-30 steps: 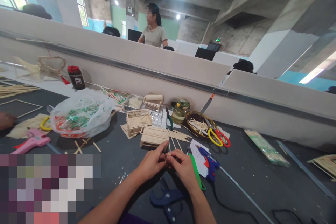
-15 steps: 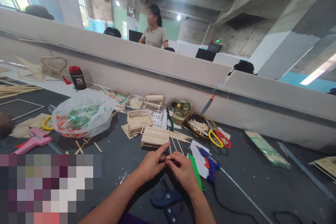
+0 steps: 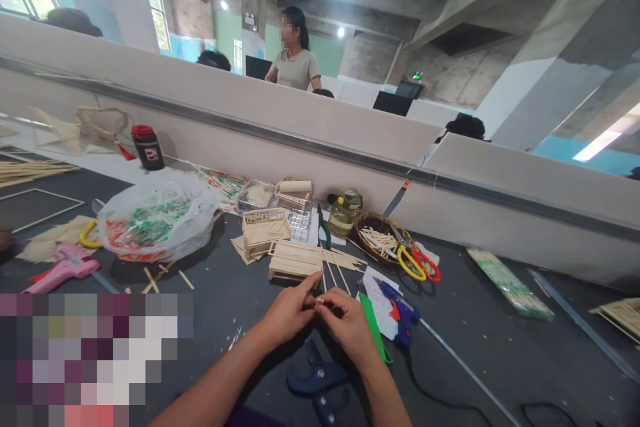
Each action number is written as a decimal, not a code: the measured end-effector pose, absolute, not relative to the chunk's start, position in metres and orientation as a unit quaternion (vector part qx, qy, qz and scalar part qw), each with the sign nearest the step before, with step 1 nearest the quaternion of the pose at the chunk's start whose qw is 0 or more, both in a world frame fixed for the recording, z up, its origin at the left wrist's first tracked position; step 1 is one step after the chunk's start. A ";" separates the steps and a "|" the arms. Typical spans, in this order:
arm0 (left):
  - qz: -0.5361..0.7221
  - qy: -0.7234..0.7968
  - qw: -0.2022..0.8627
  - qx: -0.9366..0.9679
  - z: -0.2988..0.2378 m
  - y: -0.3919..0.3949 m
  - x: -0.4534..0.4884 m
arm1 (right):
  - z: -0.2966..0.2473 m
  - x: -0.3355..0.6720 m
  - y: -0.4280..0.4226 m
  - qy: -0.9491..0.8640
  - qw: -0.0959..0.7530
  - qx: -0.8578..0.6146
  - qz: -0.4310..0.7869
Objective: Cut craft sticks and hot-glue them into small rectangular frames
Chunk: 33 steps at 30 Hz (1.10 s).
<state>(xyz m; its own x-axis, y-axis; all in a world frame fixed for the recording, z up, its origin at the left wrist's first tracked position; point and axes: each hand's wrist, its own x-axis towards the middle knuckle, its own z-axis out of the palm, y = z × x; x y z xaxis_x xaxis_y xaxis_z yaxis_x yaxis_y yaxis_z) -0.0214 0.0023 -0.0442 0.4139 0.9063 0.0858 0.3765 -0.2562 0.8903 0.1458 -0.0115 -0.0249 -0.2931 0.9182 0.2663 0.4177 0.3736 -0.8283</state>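
Note:
Both hands meet over the dark table in the middle of the view. My right hand (image 3: 346, 320) pinches a small pale wooden piece (image 3: 320, 302) between thumb and fingertips. My left hand (image 3: 290, 310) grips the same piece from the other side, its index finger stretched forward. Just below the hands lies a dark blue cutter (image 3: 320, 377) with a curved jaw. Beyond the fingertips are thin wooden sticks (image 3: 341, 270) and a small slatted stick structure (image 3: 295, 263). To the right lie a blue glue gun (image 3: 406, 313) and a bright green strip (image 3: 374, 327).
A basket of short sticks (image 3: 383, 240) stands behind, with yellow and red-handled scissors (image 3: 417, 265) on its rim. On the left are a plastic bag (image 3: 160, 217) and a pink glue gun (image 3: 70, 267). A long partition (image 3: 280, 123) bounds the table; a person stands beyond it.
Hardly anything moves: the fingers shift slightly around the small wooden piece. At the far left edge, another person's blurred hand has drawn back a little.

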 end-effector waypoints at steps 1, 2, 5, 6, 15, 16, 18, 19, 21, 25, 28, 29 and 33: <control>0.313 0.443 0.420 0.728 -0.044 0.002 -0.021 | -0.025 0.146 -0.011 -0.734 0.385 -0.456 0.326; 0.311 0.445 0.417 0.729 -0.045 0.002 -0.021 | -0.026 0.145 -0.011 -0.732 0.387 -0.458 0.324; 0.305 0.452 0.404 0.735 -0.044 0.002 -0.021 | -0.027 0.145 -0.011 -0.729 0.389 -0.460 0.325; 0.302 0.453 0.398 0.738 -0.043 0.001 -0.021 | -0.027 0.145 -0.011 -0.728 0.389 -0.459 0.327; 0.279 0.464 0.374 0.753 -0.038 -0.001 -0.022 | -0.030 0.147 -0.008 -0.729 0.400 -0.444 0.334; 0.278 0.464 0.375 0.753 -0.038 -0.001 -0.022 | -0.030 0.147 -0.008 -0.727 0.401 -0.445 0.335; 0.281 0.462 0.378 0.751 -0.037 -0.001 -0.022 | -0.031 0.147 -0.009 -0.725 0.403 -0.445 0.338; 0.285 0.460 0.381 0.750 -0.038 -0.001 -0.022 | -0.031 0.147 -0.009 -0.724 0.405 -0.445 0.338; 0.296 0.454 0.391 0.744 -0.038 -0.001 -0.022 | -0.031 0.147 -0.009 -0.719 0.410 -0.448 0.339; 0.324 0.429 0.451 0.713 -0.039 -0.001 -0.021 | -0.030 0.146 -0.010 -0.681 0.422 -0.463 0.381; 0.342 0.398 0.521 0.673 -0.043 0.000 -0.020 | -0.028 0.145 -0.010 -0.628 0.427 -0.463 0.457; 0.347 0.389 0.541 0.660 -0.044 0.001 -0.020 | -0.027 0.145 -0.010 -0.613 0.429 -0.462 0.476; 0.374 0.360 0.614 0.594 -0.051 0.003 -0.017 | -0.025 0.144 -0.010 -0.570 0.443 -0.458 0.518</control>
